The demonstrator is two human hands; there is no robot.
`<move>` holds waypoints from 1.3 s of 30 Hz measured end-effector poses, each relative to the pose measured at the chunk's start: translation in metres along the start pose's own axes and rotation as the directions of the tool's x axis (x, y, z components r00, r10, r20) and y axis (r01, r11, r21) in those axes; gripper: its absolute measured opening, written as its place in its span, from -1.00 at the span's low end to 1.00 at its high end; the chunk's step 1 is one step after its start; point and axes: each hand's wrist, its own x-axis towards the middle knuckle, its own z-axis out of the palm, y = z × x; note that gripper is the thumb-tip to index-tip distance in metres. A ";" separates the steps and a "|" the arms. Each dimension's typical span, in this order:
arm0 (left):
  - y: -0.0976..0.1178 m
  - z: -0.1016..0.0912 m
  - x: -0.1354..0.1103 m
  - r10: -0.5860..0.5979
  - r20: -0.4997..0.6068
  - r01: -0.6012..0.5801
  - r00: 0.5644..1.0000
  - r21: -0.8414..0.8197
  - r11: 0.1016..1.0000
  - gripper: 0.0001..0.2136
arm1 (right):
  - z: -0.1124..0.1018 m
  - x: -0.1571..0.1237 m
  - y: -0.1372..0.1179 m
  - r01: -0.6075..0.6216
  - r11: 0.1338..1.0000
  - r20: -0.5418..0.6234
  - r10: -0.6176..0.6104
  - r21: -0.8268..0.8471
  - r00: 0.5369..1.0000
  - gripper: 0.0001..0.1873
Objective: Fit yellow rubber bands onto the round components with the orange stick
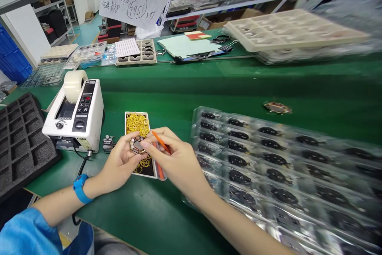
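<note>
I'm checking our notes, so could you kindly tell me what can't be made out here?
All in the head view:
Round part: edge partly hidden by the left hand and right hand.
Orange tool: partly hidden by the right hand.
Plastic tray: right side blurred, cut off by the picture's edge.
Tape dispenser: fine lettering too small.

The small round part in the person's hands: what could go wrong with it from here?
The left hand holds the round part over the white box; if it slips, it could drop among the yellow pieces.
The orange tool in the right hand is close to the part and might scratch it.
Another round piece lies loose on the green table and could get knocked.
</note>
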 end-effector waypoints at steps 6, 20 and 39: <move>0.000 0.003 0.000 -0.008 -0.019 0.008 1.000 -0.040 0.999 -0.53 | 0.008 -0.005 0.004 0.170 0.971 -0.093 -0.188 -0.168 0.978 -0.83; -0.001 0.003 -0.001 -0.011 -0.022 0.010 1.000 -0.038 0.999 -0.54 | 0.006 -0.005 0.005 0.361 0.880 -0.022 -0.386 -0.307 0.922 -0.87; 0.004 0.004 0.001 -0.070 -0.216 0.059 0.974 -0.058 0.997 -0.60 | 0.013 -0.009 0.012 0.313 0.869 -0.042 -0.355 -0.383 0.934 -0.94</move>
